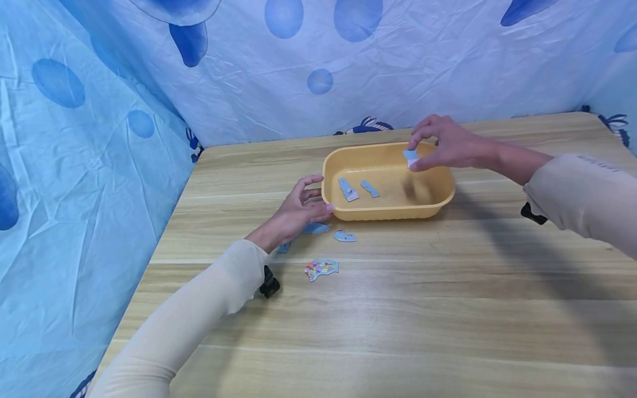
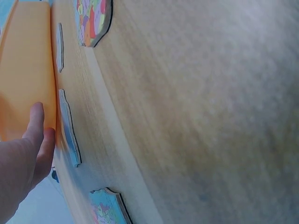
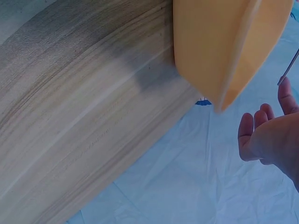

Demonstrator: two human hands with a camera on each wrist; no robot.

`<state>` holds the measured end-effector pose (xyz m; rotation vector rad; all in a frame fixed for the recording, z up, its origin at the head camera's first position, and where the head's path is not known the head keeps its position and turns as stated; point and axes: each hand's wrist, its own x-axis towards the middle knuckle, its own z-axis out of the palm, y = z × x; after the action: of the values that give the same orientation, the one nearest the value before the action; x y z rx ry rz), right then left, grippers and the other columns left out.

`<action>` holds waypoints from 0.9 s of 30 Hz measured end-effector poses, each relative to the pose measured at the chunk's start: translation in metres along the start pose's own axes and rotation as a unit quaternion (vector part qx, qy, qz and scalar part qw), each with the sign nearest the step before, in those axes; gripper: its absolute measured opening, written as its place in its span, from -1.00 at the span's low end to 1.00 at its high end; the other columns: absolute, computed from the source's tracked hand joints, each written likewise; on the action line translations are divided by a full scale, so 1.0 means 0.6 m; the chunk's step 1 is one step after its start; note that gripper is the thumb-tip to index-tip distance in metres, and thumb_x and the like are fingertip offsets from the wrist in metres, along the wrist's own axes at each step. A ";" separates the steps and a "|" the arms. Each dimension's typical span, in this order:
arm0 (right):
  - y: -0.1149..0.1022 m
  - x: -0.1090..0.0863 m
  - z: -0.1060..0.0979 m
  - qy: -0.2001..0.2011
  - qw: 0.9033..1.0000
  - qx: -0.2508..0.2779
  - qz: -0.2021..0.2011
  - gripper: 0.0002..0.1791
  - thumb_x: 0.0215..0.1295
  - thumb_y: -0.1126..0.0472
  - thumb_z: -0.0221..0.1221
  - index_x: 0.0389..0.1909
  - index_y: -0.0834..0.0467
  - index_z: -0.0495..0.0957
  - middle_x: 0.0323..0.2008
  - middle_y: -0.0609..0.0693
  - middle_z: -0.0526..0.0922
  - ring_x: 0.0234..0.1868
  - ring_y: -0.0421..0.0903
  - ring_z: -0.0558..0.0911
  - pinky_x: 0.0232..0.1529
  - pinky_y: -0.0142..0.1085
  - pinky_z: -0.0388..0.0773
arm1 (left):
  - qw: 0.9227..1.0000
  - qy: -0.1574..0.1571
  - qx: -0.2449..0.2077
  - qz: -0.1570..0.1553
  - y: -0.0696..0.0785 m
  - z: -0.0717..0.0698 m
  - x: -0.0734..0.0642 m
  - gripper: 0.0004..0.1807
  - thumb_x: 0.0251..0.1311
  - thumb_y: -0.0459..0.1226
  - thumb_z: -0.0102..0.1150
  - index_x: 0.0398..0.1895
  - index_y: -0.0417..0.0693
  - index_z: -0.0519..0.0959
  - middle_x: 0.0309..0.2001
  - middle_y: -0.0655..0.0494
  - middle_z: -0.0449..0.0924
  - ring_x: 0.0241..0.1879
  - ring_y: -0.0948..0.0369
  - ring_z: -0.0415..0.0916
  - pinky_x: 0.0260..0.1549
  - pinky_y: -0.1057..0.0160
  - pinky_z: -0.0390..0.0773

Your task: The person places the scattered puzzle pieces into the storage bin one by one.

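Observation:
In the head view my right hand [image 1: 445,145] pinches a small blue-and-white jigsaw puzzle piece [image 1: 410,157] between thumb and fingers, over the right part of a yellow plastic bin [image 1: 388,213]. The right wrist view shows that hand [image 3: 275,135] beside the bin [image 3: 210,42], the piece seen edge-on at its fingertips. Two puzzle pieces, a larger one [image 1: 346,188] and a narrow one [image 1: 370,188], lie inside the bin. My left hand [image 1: 301,207] touches the bin's left end, thumb at the front corner and fingers spread along the side. In the left wrist view its fingers look fairly straight.
Several puzzle pieces lie on the wooden table [image 1: 423,309]: a multicoloured one [image 1: 321,269], a blue one [image 1: 344,236], another [image 1: 316,228] near the left hand, and one partly hidden [image 1: 283,247] by the wrist. A blue patterned curtain [image 1: 249,94] hangs behind the table's back edge.

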<state>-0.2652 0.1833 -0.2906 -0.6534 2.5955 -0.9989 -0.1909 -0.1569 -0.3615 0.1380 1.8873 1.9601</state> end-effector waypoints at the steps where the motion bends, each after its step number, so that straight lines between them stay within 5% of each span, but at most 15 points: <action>1: 0.001 0.002 0.002 -0.002 1.000 -0.001 0.001 -0.52 0.09 0.11 0.39 -0.03 0.26 0.53 0.33 0.20 0.14 0.34 0.19 -0.02 0.19 0.14 0.22 | 1.000 0.000 0.000 0.000 0.000 0.000 0.000 -0.18 0.19 -0.44 0.24 0.44 0.06 0.05 0.34 -0.17 0.16 0.27 -0.08 0.31 0.09 0.06 0.52; 18: 0.002 0.023 0.028 -0.014 1.000 -0.007 -0.025 -0.60 0.05 0.16 0.41 -0.12 0.23 0.57 0.26 0.19 0.20 0.33 0.19 0.02 0.11 0.09 0.25 | 1.000 -0.002 -0.005 -0.001 -0.001 0.000 0.001 -0.21 0.19 -0.45 0.23 0.42 0.08 0.07 0.33 -0.17 0.18 0.27 -0.09 0.31 0.09 0.05 0.52; 27: 0.010 0.033 0.037 -0.018 0.999 -0.023 -0.033 -0.63 0.03 0.15 0.42 -0.17 0.21 0.58 0.23 0.19 0.23 0.33 0.19 -0.01 0.21 0.22 0.09 | 1.000 0.003 -0.001 0.000 -0.001 0.000 0.001 -0.20 0.19 -0.45 0.24 0.42 0.05 0.07 0.34 -0.17 0.18 0.28 -0.08 0.31 0.05 0.09 0.55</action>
<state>-0.2747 0.1649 -0.3128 -0.7651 2.5872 -0.9402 -0.1914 -0.1570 -0.3621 0.1304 1.8882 1.9648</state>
